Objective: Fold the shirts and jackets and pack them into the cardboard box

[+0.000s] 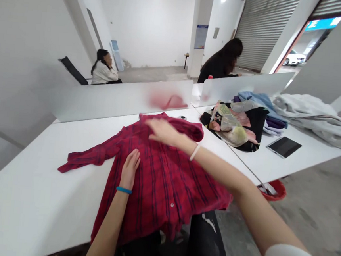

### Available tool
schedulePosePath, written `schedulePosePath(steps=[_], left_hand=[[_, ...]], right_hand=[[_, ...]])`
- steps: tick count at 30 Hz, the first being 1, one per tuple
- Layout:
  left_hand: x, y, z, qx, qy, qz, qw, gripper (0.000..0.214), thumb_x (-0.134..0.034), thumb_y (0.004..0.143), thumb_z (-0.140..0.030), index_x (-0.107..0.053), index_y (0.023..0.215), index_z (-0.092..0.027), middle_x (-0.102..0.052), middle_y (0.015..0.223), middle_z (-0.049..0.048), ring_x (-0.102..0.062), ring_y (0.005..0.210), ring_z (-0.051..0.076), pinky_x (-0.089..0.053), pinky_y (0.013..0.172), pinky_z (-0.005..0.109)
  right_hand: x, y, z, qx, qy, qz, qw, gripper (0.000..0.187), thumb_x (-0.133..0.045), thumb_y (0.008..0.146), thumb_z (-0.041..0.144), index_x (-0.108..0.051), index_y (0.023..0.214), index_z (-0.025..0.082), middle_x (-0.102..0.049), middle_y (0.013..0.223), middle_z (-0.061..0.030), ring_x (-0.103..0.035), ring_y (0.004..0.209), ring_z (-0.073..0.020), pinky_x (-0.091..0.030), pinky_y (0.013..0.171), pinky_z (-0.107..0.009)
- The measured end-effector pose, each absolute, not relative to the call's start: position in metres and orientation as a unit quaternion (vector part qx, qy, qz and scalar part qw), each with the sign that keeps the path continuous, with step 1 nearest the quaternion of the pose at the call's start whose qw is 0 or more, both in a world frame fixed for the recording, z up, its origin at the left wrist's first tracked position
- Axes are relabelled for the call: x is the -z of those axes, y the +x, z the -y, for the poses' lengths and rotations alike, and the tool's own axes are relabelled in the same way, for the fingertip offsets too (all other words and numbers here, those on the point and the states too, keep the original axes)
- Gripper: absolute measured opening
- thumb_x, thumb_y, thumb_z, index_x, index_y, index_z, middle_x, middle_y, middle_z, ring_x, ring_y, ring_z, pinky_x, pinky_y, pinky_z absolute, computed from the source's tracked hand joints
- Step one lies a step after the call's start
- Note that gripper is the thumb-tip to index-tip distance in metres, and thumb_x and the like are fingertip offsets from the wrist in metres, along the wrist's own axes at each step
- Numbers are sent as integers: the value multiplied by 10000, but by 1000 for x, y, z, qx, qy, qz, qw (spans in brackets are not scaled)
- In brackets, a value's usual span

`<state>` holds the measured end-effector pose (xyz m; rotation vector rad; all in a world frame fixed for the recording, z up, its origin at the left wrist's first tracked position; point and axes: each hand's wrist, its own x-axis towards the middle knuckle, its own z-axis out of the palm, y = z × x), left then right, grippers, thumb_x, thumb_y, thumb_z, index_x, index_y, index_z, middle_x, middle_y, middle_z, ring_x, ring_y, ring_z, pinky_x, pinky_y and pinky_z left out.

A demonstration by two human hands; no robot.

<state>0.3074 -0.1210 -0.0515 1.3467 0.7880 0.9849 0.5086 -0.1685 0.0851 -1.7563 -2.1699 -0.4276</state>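
A red plaid shirt point(156, 182) is spread over the white table in front of me, its hem hanging past the near edge. One sleeve stretches out to the left; the other side lies bunched at the right near the collar. My left hand point(130, 166) rests flat on the left part of the shirt, fingers extended. Over the upper part, near the collar, is my right hand point(164, 131), blurred by motion, with fingers stretched out and no cloth visibly gripped. Whether it touches the fabric I cannot tell.
A frosted divider point(125, 100) runs along the table's back. To the right lie a folded black floral garment point(233, 123), a tablet point(284, 146) and piled grey clothes point(312, 110). Below stands a red bin point(280, 191). Two people sit beyond the divider.
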Motion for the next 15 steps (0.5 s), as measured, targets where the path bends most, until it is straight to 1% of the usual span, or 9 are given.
schedulePosePath(steps=[2, 3, 4, 6, 8, 10, 12, 13, 15], left_hand=[[48, 298, 113, -450, 483, -345, 668, 380, -420, 880, -351, -528, 1217, -214, -466, 1404, 131, -510, 1233, 223, -418, 1029, 412], [46, 295, 109, -438, 480, -359, 670, 362, -394, 886, -323, -527, 1199, -202, -484, 1382, 147, -544, 1196, 220, -453, 993, 406], [43, 294, 105, -414, 504, -380, 656, 345, -380, 888, -301, -528, 1180, -191, -517, 1342, 161, -581, 1147, 217, -486, 950, 400], [37, 297, 93, -358, 579, -423, 598, 315, -395, 883, -282, -528, 1147, -173, -592, 1228, 169, -639, 1039, 214, -535, 860, 390], [28, 309, 77, -325, 632, -459, 534, 304, -473, 848, -286, -529, 1120, -163, -614, 1165, 162, -643, 1015, 230, -545, 822, 393], [20, 325, 58, -324, 650, -488, 485, 353, -574, 779, -286, -533, 1104, -155, -553, 1245, 181, -564, 1148, 284, -498, 899, 436], [15, 342, 41, -321, 665, -518, 432, 419, -646, 704, -275, -540, 1084, -132, -445, 1350, 230, -413, 1289, 357, -381, 1013, 500], [14, 348, 35, -315, 672, -531, 410, 440, -672, 671, -272, -548, 1062, -112, -413, 1367, 260, -357, 1318, 391, -316, 1049, 528], [15, 359, 26, -300, 683, -547, 381, 435, -703, 625, -269, -568, 993, -79, -435, 1320, 310, -342, 1309, 442, -247, 1065, 562]], right_hand=[[-28, 472, 161, 131, -575, 798, 125, 537, -662, 818, 346, -503, 1294, 155, -527, 1353, -99, -445, 1278, -239, -308, 1090, -428], [-2, 463, 161, 114, -552, 819, 106, 479, -570, 887, 341, -490, 1315, 143, -490, 1387, -114, -401, 1317, -242, -256, 1114, -458], [19, 459, 162, 99, -557, 817, 109, 434, -476, 938, 333, -484, 1327, 140, -483, 1393, -118, -382, 1333, -233, -226, 1126, -465], [48, 461, 162, 75, -584, 798, 128, 447, -358, 980, 353, -461, 1358, 138, -449, 1418, -130, -354, 1352, -233, -213, 1129, -474], [59, 467, 162, 66, -606, 780, 141, 497, -328, 980, 414, -451, 1372, 134, -421, 1435, -137, -334, 1361, -256, -216, 1127, -486], [59, 472, 161, 64, -608, 780, 133, 549, -316, 972, 466, -443, 1382, 123, -392, 1452, -140, -310, 1370, -282, -203, 1129, -500], [56, 472, 159, 58, -606, 784, 120, 580, -303, 970, 486, -426, 1393, 109, -368, 1465, -141, -289, 1377, -294, -195, 1133, -497], [55, 471, 159, 54, -607, 784, 116, 588, -304, 969, 489, -418, 1398, 104, -360, 1468, -144, -281, 1380, -294, -196, 1133, -494], [54, 470, 159, 48, -608, 784, 113, 591, -317, 966, 491, -416, 1399, 101, -359, 1467, -148, -271, 1385, -288, -199, 1135, -489]])
